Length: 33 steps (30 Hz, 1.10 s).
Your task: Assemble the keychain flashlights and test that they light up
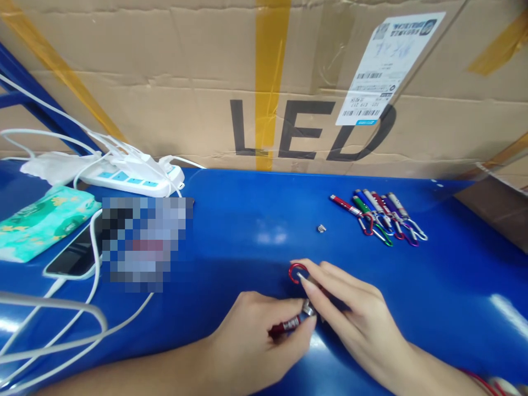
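My left hand (258, 335) is wrapped round a dark red mini flashlight (287, 325), whose silver end piece (307, 309) shows between thumb and forefinger. Pinched in the fingertips of my right hand (355, 308) is a red carabiner (296, 271), its curved end pointing up and away. The two hands are close together low in the middle of the view. Whether flashlight and carabiner are joined is hidden by the fingers. A small coiled-looking silver metal piece (321, 228) lies on the blue table (239, 231) beyond my right hand.
To the back right lies a group of several coloured mini flashlights (377, 206) with carabiners. On the left are a white power strip (136, 179), cables, a green tissue pack (45, 220) and a phone (76, 253). A large cardboard box (198, 82) stands behind.
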### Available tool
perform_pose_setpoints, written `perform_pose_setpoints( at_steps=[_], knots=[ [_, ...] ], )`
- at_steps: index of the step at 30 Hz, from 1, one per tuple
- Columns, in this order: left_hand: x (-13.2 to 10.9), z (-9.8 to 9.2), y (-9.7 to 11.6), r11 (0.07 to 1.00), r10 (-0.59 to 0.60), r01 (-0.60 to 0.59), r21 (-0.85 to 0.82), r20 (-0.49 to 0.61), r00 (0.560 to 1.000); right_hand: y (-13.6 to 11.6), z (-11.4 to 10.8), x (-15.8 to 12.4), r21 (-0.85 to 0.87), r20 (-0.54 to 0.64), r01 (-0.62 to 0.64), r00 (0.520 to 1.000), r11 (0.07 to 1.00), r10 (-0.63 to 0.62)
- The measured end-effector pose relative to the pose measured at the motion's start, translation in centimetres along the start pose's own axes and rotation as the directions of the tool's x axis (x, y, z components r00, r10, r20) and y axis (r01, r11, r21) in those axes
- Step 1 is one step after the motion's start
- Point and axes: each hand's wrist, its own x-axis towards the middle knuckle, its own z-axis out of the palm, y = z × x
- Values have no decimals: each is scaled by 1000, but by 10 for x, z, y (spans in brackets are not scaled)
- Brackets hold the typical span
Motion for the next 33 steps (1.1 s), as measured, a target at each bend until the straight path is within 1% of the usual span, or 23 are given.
perform_pose_setpoints(
  at_steps=[2,6,7,9,11,13,15,17,19,20,23,28,30,33],
  knots=[
    [-1,0,0,1000,-7,7,6,16,1000,4,-2,1,-49,26,-10,1000,999,12],
    [-1,-4,3,995,-89,90,-53,16,996,16,-8,2,-226,143,-41,987,973,75],
    [0,-5,4,992,-103,104,-71,21,994,18,-10,2,-272,155,-48,984,961,93],
    [1,-7,6,988,-116,118,-96,24,993,18,-14,4,-320,125,-44,988,947,88],
    [2,-9,6,989,-98,98,-113,9,995,13,-17,5,-257,63,-24,997,966,42],
    [3,-10,6,990,-69,68,-123,-1,998,7,-20,7,-89,28,-21,999,996,24],
    [4,-11,5,991,-38,39,-126,11,999,1,-20,8,78,32,-66,997,995,63],
    [4,-11,4,993,-29,32,-110,29,999,-2,-19,9,169,58,-143,989,975,135],
    [4,-10,1,995,-48,52,-83,48,998,-4,-18,9,205,82,-203,978,958,190],
    [3,-9,0,995,-63,67,-69,58,996,-4,-18,9,213,91,-212,976,954,196],
    [1,-6,-4,994,-102,105,-36,80,992,-4,-17,8,236,127,-182,980,954,156],
    [0,-5,-6,994,-103,105,-29,67,992,-2,-18,6,266,207,-172,971,948,118],
    [1,-6,-6,993,-100,104,-51,64,993,-1,-18,7,287,243,-209,960,935,140],
    [3,-7,-4,990,-102,109,-94,85,991,-3,-17,9,311,307,-327,923,892,232]
  ],
)
